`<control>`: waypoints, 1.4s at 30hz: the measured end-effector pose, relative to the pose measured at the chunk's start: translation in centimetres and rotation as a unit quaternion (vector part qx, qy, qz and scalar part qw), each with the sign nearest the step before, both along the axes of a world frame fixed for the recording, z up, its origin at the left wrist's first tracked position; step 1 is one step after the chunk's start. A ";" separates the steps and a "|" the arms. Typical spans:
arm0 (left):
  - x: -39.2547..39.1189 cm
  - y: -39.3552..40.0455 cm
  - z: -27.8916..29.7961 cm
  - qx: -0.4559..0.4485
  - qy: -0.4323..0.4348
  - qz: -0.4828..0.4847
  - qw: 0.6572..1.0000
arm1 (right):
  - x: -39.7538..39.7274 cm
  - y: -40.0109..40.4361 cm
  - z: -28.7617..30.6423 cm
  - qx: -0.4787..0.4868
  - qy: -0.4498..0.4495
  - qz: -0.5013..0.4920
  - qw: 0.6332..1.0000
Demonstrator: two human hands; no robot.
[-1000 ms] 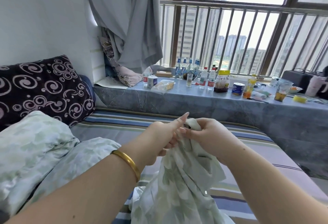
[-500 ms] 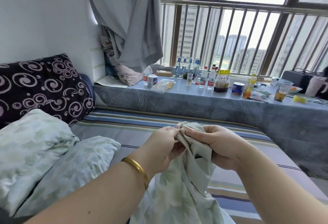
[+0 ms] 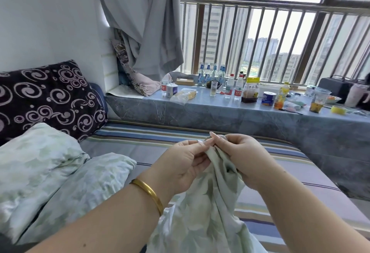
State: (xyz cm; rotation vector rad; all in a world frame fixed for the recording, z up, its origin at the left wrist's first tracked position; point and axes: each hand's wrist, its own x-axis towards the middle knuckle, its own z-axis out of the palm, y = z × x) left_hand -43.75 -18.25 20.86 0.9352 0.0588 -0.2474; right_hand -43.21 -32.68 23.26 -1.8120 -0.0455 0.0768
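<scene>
Cloth (image 3: 206,208): we pinch its corner in left grip (image 3: 184,162) and right grip (image 3: 246,158), both closed on it, likely to find its edge.

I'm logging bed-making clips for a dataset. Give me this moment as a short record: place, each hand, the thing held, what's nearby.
place: striped bed below a window sill
left hand: pinches the top edge of the cloth; gold bangle on the wrist
right hand: grips the same bunched edge
cloth: pale green leaf print, hangs from both hands down to the bed
nearby: pillows in matching print at left, dark swirl cushion behind them
sill: bottles, jars and cups
</scene>
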 end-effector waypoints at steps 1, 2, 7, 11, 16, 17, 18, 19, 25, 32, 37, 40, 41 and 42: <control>0.0 0.2 0.2 -0.004 0.004 0.016 1.000 | -0.1 -0.2 0.1 0.059 0.031 0.016 0.998; 0.0 0.5 0.3 -0.004 0.007 0.028 1.000 | -0.1 -0.5 0.2 0.088 0.042 0.020 0.995; 0.2 1.2 0.9 0.003 0.019 0.051 0.999 | 0.5 -1.1 0.5 0.002 -0.052 -0.101 0.993; 0.3 0.9 0.8 -0.010 0.003 0.062 0.998 | -0.2 0.1 0.5 -0.084 -0.078 -0.055 0.992; 0.1 0.9 -0.1 -0.030 -0.008 0.070 0.997 | -0.1 0.7 -0.2 -0.080 -0.059 -0.045 0.994; 0.0 0.9 -0.1 -0.040 -0.007 0.069 0.997 | 0.0 0.6 -0.3 -0.064 -0.049 -0.043 0.996; -0.1 1.0 -0.2 -0.046 -0.007 0.069 0.997 | 0.0 0.6 -0.4 -0.049 -0.038 -0.042 0.997; -0.1 1.0 -0.2 -0.052 -0.005 0.069 0.996 | 0.0 0.5 -0.4 -0.038 -0.026 -0.042 0.998; -0.4 0.2 -0.4 -0.075 0.012 0.061 0.995 | -0.3 0.2 -0.3 0.070 0.093 0.008 0.993; -0.5 -1.0 -1.7 -0.061 0.090 0.087 0.990 | -0.7 1.6 -1.4 0.146 0.161 0.031 0.976; -0.5 -0.6 -2.3 0.005 0.105 0.161 0.981 | -0.8 2.1 -2.7 0.154 0.159 0.035 0.975; -0.5 -0.3 -2.4 0.052 0.108 0.173 0.978 | -0.9 2.5 -3.0 0.144 0.161 0.018 0.976; -0.4 -0.3 -2.5 0.056 0.103 0.177 0.977 | -0.9 2.6 -3.0 0.139 0.159 0.013 0.977; -0.4 -0.2 -2.6 0.052 0.098 0.183 0.977 | -0.9 2.6 -2.9 0.133 0.157 0.009 0.979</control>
